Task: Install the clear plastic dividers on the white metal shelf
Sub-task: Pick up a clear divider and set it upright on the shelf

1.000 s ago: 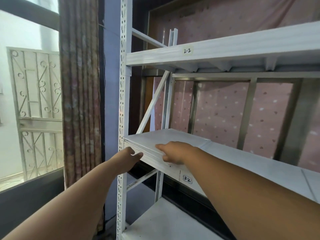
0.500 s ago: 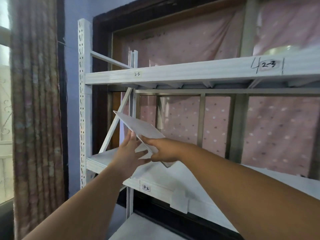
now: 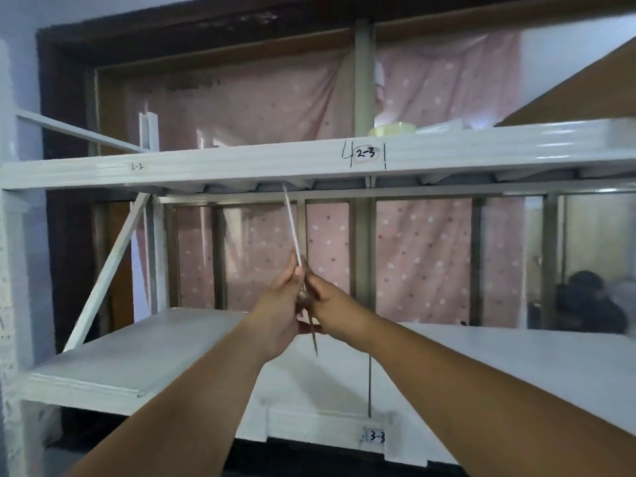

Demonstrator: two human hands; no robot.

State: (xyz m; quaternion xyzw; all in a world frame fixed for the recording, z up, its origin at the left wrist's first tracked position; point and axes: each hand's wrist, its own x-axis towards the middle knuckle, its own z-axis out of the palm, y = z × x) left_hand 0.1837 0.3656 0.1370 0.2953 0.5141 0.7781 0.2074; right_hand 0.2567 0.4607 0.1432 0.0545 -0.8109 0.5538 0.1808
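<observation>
Clear plastic divider (image 3: pixel 295 232) now turned edge-on, seen as a thin pale line; half a second ago shown tilted, with its broad face up. Standing near upright, leaning a little to the left at the top, between the two levels of the white metal shelf (image 3: pixel 241 165). Top edge touching or just under the underside of the upper level; lower end reaching down past the hands to a point just above the lower shelf board (image 3: pixel 144 352), contact there not clear. Pinched from both sides at mid-height: left hand (image 3: pixel 280 308) with fingers closed on the left face, thumb tip pressed to the sheet's near edge; right hand (image 3: pixel 325 306) closed on the right face, fingers mostly hidden behind the sheet. Hands touching each other, raised higher than before and shifted right along the shelf, roughly midway between the labels 2-2 (image 3: pixel 137 167) and 2-3 (image 3: pixel 366 153). Label 3-3 (image 3: pixel 375 436) on the lower front lip below the forearms. Pink dotted curtain (image 3: pixel 261 108) behind the frame. Pale green bowl (image 3: pixel 392 128) on the upper level, right of centre.
</observation>
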